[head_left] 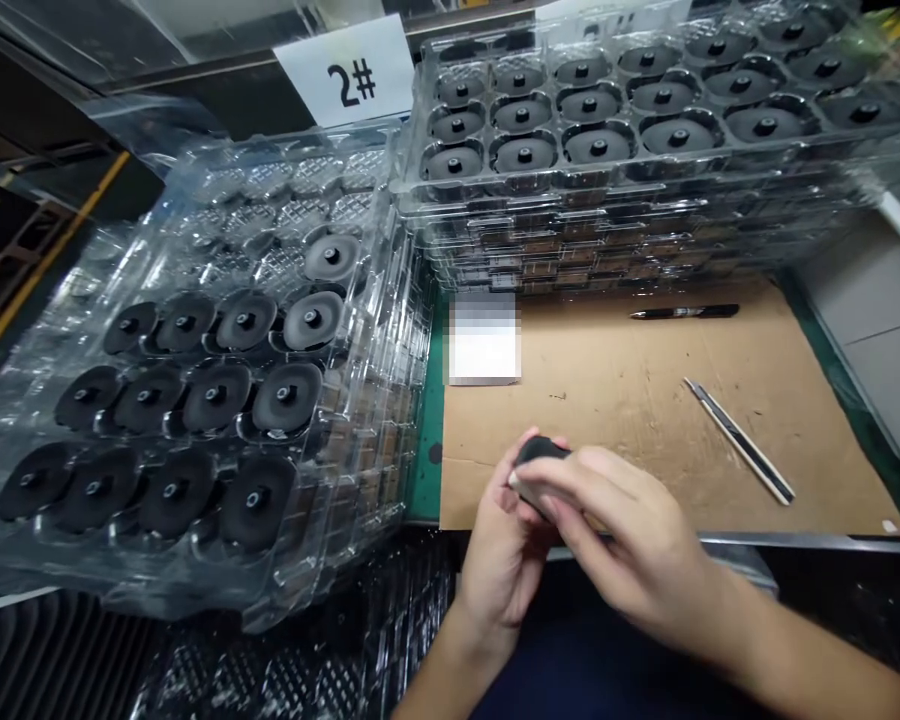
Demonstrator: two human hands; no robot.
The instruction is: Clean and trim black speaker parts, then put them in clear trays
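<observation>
A small black part [541, 449] sits between my two hands, over the front of the cardboard. My left hand [504, 550] is closed around it from the left and below. My right hand [630, 525] lies across its top, fingers pressed together against it, so much of the part is hidden. A small pale spot shows at its left edge; I cannot make out what it is. To the left, a clear plastic tray [221, 440] holds several black disc-shaped parts [287, 395], each with a raised hub.
A second stack of clear trays [540, 215] with black parts stands at the back. A pen [686, 312] and a slim knife-like tool [739, 440] lie on the cardboard sheet [607, 380], near a blurred white paper [484, 345]. Behind is a "2#" sign [349, 75].
</observation>
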